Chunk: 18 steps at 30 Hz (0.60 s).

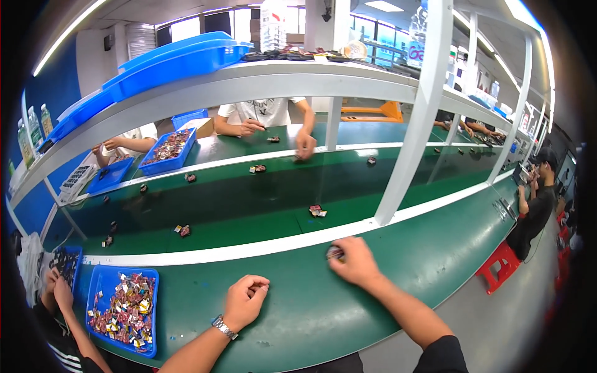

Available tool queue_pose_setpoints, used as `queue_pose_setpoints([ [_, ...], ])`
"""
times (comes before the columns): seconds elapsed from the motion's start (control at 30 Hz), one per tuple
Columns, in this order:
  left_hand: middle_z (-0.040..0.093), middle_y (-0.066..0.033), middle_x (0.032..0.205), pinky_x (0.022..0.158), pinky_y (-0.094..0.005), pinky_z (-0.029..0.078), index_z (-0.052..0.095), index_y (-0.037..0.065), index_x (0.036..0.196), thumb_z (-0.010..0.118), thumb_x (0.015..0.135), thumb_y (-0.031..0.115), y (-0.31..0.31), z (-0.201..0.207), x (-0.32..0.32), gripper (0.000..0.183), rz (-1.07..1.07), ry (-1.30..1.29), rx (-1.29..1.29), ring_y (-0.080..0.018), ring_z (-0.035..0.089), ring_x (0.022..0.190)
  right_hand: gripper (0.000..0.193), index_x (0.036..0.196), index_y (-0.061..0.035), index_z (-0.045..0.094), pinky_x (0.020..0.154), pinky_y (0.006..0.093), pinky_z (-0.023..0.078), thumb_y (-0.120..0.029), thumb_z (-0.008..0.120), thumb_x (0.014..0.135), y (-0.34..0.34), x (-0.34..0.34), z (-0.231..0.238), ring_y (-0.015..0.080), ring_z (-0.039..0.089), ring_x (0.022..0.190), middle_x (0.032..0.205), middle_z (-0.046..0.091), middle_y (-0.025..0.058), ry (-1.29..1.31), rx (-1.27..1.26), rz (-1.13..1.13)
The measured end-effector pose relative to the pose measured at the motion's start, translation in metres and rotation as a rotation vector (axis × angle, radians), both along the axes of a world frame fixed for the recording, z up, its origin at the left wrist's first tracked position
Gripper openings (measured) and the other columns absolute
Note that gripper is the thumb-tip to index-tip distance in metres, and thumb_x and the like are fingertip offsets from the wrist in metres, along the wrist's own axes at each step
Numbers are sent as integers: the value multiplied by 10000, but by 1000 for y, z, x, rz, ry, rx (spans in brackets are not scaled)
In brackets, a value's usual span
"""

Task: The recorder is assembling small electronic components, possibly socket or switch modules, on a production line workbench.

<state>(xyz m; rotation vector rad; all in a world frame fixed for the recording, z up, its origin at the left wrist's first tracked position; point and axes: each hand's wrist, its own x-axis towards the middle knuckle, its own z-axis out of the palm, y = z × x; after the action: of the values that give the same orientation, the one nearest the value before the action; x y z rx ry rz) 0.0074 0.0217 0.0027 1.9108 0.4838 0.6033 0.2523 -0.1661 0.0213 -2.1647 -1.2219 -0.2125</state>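
Note:
My right hand is at the far edge of the green bench, its fingers closed round a small dark part with a pale patch. The hand covers much of that part, so its kind is hidden. Closer to me, my left hand, with a metal watch on the wrist, hovers over or rests on the bench. Its fingers are curled with the tips together; whether anything is between them cannot be made out. To its left is a blue tray holding many small reddish pieces with white and yellow bits.
Beyond a white rail runs a green conveyor belt carrying several small parts, one being a reddish part. A white post rises at centre right. Co-workers sit across the belt and on both sides. Blue bins lie on the overhead shelf.

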Motion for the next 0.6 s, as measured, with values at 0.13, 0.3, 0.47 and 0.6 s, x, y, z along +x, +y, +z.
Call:
queue_pose_setpoints([
  [0.13, 683, -38, 888, 656, -220, 497, 680, 19, 990, 644, 898, 52, 0, 0, -1, 104, 3, -14, 22, -71, 613, 738, 330, 1017, 6, 681, 905, 443, 479, -176, 681, 742, -28, 52, -1, 382, 599, 943, 948, 671, 196, -118, 2, -197],
  [0.3, 676, -25, 874, 649, -215, 487, 688, 28, 1002, 654, 903, 87, -4, 2, 11, 121, -3, -29, 24, -55, 587, 705, 528, 1212, 0, 585, 958, 446, 450, -135, 750, 729, -31, 50, 14, 359, 526, 1104, 1154, 594, 178, -241, -91, -307],
  [0.47, 675, -29, 864, 610, -220, 487, 663, 9, 996, 643, 902, 65, 28, -1, 10, 111, 97, -55, -231, -73, 595, 690, 508, 1201, -7, 593, 944, 429, 467, -171, 770, 754, 98, -13, 17, 350, 579, 1064, 1080, 634, 173, -41, 77, 171],
  [0.6, 652, -29, 827, 578, -224, 475, 625, 15, 963, 614, 902, 22, 91, -18, 9, 62, 465, -236, -241, -84, 592, 672, 580, 1210, 0, 588, 911, 416, 494, -305, 785, 758, 227, -72, -5, 341, 601, 1066, 1089, 643, 171, 202, 8, 291],
])
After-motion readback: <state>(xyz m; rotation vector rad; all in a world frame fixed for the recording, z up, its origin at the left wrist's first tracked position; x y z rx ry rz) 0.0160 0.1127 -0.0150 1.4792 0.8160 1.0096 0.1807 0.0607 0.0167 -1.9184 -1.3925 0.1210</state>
